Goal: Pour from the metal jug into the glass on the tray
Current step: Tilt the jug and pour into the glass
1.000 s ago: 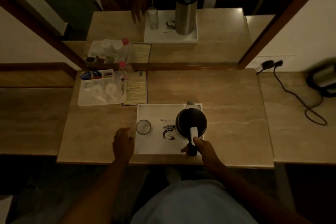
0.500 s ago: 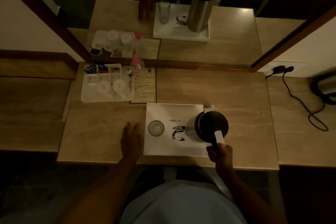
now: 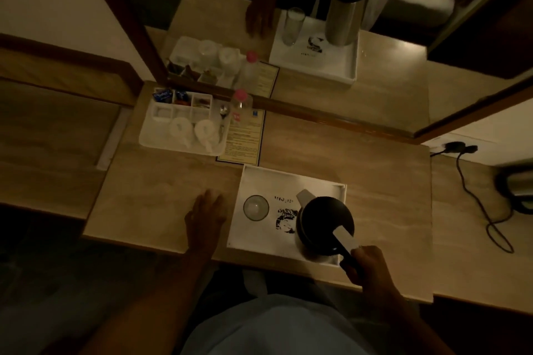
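Note:
The metal jug [image 3: 325, 225], seen from above with its black lid and pale spout pointing up-left, is at the right side of the white tray [image 3: 288, 181]. My right hand [image 3: 367, 265] is closed around the jug's black handle at the tray's near right corner. A clear glass [image 3: 255, 207] stands upright on the tray's left side, apart from the jug. My left hand [image 3: 206, 215] lies flat on the wooden desk just left of the tray, fingers spread, holding nothing.
A white compartment tray [image 3: 161, 141] with cups and sachets, a pink-capped bottle [image 3: 240, 106] and a printed card [image 3: 245, 138] sit at the back left. A mirror [image 3: 317, 66] rises behind. A black cable [image 3: 476, 204] and a kettle [image 3: 516, 190] lie at the right.
My right hand has shifted its grip lower on the handle and the jug has turned, its spout now pointing up-left toward the glass. My left hand stays flat beside the tray.

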Motion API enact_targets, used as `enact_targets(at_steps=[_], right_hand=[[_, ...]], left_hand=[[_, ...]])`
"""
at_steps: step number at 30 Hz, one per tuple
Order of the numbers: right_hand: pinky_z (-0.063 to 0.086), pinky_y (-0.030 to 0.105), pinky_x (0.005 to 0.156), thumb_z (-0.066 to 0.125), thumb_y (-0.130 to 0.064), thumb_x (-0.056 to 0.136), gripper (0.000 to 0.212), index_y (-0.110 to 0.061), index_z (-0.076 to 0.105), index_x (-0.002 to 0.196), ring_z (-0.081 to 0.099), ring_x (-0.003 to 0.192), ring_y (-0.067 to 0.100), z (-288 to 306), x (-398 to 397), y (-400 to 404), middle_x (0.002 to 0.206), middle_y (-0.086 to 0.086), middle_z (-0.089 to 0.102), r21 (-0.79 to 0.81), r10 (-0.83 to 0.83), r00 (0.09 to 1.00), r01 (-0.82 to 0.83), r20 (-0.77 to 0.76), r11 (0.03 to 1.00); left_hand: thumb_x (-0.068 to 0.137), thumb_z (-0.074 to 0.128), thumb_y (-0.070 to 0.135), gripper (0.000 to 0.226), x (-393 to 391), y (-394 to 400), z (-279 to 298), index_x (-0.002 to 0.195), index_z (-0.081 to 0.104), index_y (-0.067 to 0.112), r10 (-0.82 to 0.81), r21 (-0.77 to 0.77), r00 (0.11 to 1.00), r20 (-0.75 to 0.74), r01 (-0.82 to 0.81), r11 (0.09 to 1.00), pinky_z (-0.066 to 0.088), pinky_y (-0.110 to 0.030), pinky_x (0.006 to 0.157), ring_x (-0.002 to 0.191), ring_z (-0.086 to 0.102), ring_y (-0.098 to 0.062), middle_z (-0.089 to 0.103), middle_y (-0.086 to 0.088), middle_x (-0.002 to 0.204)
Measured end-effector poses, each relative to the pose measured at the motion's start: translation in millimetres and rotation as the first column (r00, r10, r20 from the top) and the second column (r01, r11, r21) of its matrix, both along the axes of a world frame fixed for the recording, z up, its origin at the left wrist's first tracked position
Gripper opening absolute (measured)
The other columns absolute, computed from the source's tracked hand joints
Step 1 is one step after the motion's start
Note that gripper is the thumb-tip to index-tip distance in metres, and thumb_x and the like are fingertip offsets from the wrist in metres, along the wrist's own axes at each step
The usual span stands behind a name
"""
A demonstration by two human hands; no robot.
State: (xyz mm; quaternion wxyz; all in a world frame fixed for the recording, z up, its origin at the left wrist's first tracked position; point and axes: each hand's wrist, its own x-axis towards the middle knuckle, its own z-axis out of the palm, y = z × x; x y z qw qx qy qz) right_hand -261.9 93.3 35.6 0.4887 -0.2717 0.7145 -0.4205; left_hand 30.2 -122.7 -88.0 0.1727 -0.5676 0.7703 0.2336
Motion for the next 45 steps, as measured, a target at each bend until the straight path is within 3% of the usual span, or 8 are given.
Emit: enact_targets(at_steps=[3,11,16,20,30,36,40,45], right_hand=[[0.032,0.017,0.044,0.044,-0.027,0.095,0.058,-0.020,0.055,0.039,0.034,0.034,0.007,13.6,-0.5,-11.7,0.038,-0.006,0.042,0.038,0.101,0.995,-0.100,-0.017,0.994],[0.036,0.019,0.046,0.051,-0.065,0.086,0.062,-0.024,0.056,0.040,0.041,0.034,0.009,38.6,-1.0,-56.7,0.036,-0.001,0.047,0.159,0.358,0.925,-0.337,-0.126,0.928],[0.037,0.017,0.045,0.054,-0.085,0.076,0.070,-0.024,0.058,0.043,0.041,0.036,0.010,40.6,-1.4,-73.0,0.039,-0.002,0.049,0.265,0.424,0.901,-0.389,-0.089,0.882],[0.038,0.017,0.044,0.055,-0.083,0.076,0.070,-0.020,0.059,0.047,0.042,0.038,0.010,42.8,-0.2,-82.7,0.044,-0.002,0.050,0.326,0.462,0.886,-0.424,-0.045,0.845],[0.039,0.023,0.045,0.058,-0.057,0.083,0.051,-0.015,0.072,0.058,0.046,0.044,0.016,45.1,1.7,-105.6,0.051,0.000,0.055,0.442,0.464,0.881,-0.453,0.089,0.774],[0.045,0.036,0.061,0.054,-0.061,0.082,0.065,0.001,0.075,0.078,0.055,0.061,0.027,44.4,2.3,-120.2,0.066,0.011,0.064,0.500,0.520,0.852,-0.477,0.062,0.723],[0.047,0.028,0.053,0.054,-0.063,0.081,0.062,-0.006,0.075,0.073,0.056,0.057,0.024,47.4,5.8,-128.5,0.060,0.005,0.063,0.557,0.552,0.833,-0.477,0.040,0.679],[0.042,0.020,0.044,0.054,-0.050,0.095,0.050,-0.015,0.072,0.064,0.049,0.042,0.010,51.6,10.2,-134.8,0.050,-0.005,0.057,0.590,0.554,0.831,-0.473,0.052,0.654]], left_hand=[[0.109,0.050,0.038,0.066,-0.8,-0.2,-0.3,0.167,0.020,0.038,0.042,0.019,0.999,-0.019,-0.042,0.999,0.027,-0.050,0.127,0.166,0.010,-0.024,0.007,0.002,0.178],[0.109,0.050,0.040,0.068,1.1,-3.2,0.3,0.167,0.016,0.039,0.050,0.047,0.999,0.011,-0.051,0.998,0.027,-0.049,0.128,0.166,0.006,-0.023,0.002,0.002,0.179],[0.109,0.050,0.038,0.069,1.4,-4.2,0.3,0.168,0.015,0.038,0.054,0.060,0.998,0.012,-0.055,0.997,0.026,-0.051,0.129,0.166,0.006,-0.025,0.001,0.000,0.179],[0.109,0.050,0.036,0.069,2.4,-5.5,-1.3,0.168,0.014,0.037,0.056,0.073,0.998,0.006,-0.056,0.996,0.024,-0.053,0.130,0.167,0.004,-0.026,-0.001,-0.001,0.179],[0.109,0.050,0.032,0.068,4.6,-5.9,-4.9,0.167,0.016,0.038,0.083,0.080,0.996,-0.027,-0.080,0.994,0.024,-0.054,0.130,0.167,0.003,-0.025,-0.001,0.001,0.179],[0.108,0.053,0.032,0.071,3.5,-8.5,-4.8,0.167,0.015,0.038,0.086,0.082,0.996,-0.026,-0.083,0.993,0.024,-0.056,0.129,0.166,0.004,-0.026,0.000,0.000,0.178],[0.108,0.053,0.033,0.071,3.6,-8.3,-5.0,0.167,0.013,0.038,0.083,0.080,0.997,-0.008,-0.082,0.993,0.025,-0.056,0.129,0.167,0.003,-0.026,-0.001,0.000,0.178],[0.109,0.052,0.031,0.070,3.2,-9.5,-6.0,0.167,0.014,0.038,0.080,0.091,0.997,-0.001,-0.079,0.993,0.024,-0.057,0.129,0.167,0.003,-0.027,-0.002,-0.001,0.178]])
